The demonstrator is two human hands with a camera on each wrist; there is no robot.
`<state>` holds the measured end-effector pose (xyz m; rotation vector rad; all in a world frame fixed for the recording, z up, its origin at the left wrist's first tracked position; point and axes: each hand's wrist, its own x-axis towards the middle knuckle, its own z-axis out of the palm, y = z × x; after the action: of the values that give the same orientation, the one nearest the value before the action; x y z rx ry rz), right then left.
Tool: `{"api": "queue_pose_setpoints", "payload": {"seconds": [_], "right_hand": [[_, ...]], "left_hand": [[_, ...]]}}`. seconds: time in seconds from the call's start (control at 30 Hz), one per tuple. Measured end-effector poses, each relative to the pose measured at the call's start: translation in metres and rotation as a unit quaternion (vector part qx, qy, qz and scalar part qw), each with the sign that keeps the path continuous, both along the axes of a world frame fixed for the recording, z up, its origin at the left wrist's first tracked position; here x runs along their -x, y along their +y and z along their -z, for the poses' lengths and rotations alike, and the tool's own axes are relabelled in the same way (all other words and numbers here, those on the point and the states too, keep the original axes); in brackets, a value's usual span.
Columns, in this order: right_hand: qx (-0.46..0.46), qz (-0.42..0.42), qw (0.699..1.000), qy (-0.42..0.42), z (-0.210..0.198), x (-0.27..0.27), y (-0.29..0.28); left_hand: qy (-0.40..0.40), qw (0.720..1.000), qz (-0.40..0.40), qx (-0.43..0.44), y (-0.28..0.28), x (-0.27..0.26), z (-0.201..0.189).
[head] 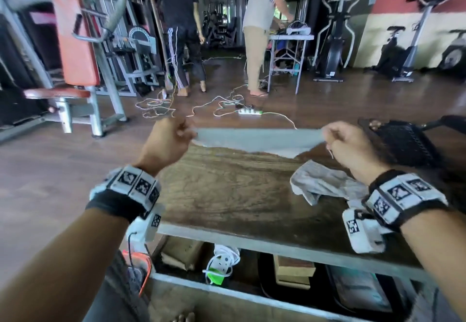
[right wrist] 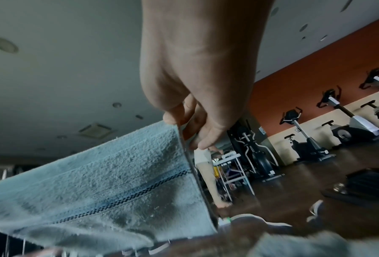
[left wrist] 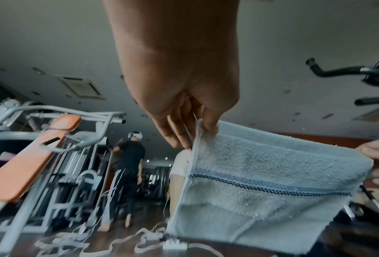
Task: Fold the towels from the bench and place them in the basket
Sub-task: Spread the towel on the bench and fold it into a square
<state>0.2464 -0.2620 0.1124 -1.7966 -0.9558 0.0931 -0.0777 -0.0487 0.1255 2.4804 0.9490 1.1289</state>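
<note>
A light blue towel (head: 257,140) with a dark checked stripe hangs stretched between my two hands above the far edge of the wooden bench (head: 227,195). My left hand (head: 174,136) pinches its left top corner (left wrist: 200,132). My right hand (head: 338,137) pinches the right top corner (right wrist: 177,128). The towel (left wrist: 261,173) hangs down with its lower edge near the bench top. A second, crumpled grey towel (head: 325,183) lies on the bench under my right wrist. A dark woven basket (head: 401,142) sits at the bench's far right.
Two people (head: 181,24) stand on the floor beyond the bench, near a small table (head: 287,52). White cables and a power strip (head: 249,112) lie on the floor. An orange-padded gym machine (head: 73,44) stands at left, exercise bikes (head: 403,54) at right. Boxes sit under the bench.
</note>
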Motion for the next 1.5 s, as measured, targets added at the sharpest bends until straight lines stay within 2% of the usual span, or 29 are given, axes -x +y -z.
{"api": "queue_pose_setpoints", "payload": {"seconds": [0.2,0.3,0.37,0.53,0.67,0.83,0.93,1.0,1.07,1.2,1.27,1.37,1.5], "right_hand": [[0.221,-0.058,0.972,-0.051,0.105,0.031,-0.035],[0.248,-0.073,0.965,-0.032,0.127,0.047,-0.051],[0.230,-0.075,0.970,-0.008,0.130,0.053,-0.060],[0.220,-0.066,0.972,-0.041,0.118,0.053,-0.069],[0.186,-0.075,0.979,-0.033,0.107,0.053,-0.070],[0.262,-0.112,0.958,-0.018,0.107,0.043,-0.068],[0.288,-0.140,0.947,0.033,0.103,0.037,-0.066],[0.296,-0.159,0.937,0.100,0.100,0.035,-0.065],[0.307,-0.164,0.929,0.123,0.098,0.035,-0.064],[0.309,-0.132,0.937,0.090,0.099,0.031,-0.045],[0.319,-0.112,0.941,0.021,0.104,0.024,-0.028],[0.323,-0.070,0.940,-0.085,0.114,0.017,0.002],[0.309,-0.032,0.943,-0.124,0.134,0.009,0.037]], "left_hand": [[0.134,0.982,0.010,0.131,-0.036,0.043,0.113],[0.168,0.966,0.012,0.196,-0.053,0.056,0.137],[0.180,0.960,0.010,0.217,-0.062,0.062,0.139],[0.130,0.954,0.033,0.267,-0.068,0.062,0.129],[0.130,0.953,0.045,0.270,-0.069,0.056,0.120],[0.198,0.940,0.051,0.271,-0.069,0.056,0.118],[0.263,0.919,0.054,0.289,-0.062,0.060,0.122],[0.275,0.902,0.062,0.326,-0.055,0.063,0.127],[0.274,0.892,0.068,0.354,-0.048,0.064,0.131],[0.200,0.908,0.038,0.366,-0.033,0.049,0.133],[0.173,0.920,0.006,0.352,-0.022,0.036,0.135],[0.165,0.937,-0.037,0.307,-0.004,0.021,0.141],[0.157,0.946,-0.086,0.270,0.011,0.005,0.152]]}}
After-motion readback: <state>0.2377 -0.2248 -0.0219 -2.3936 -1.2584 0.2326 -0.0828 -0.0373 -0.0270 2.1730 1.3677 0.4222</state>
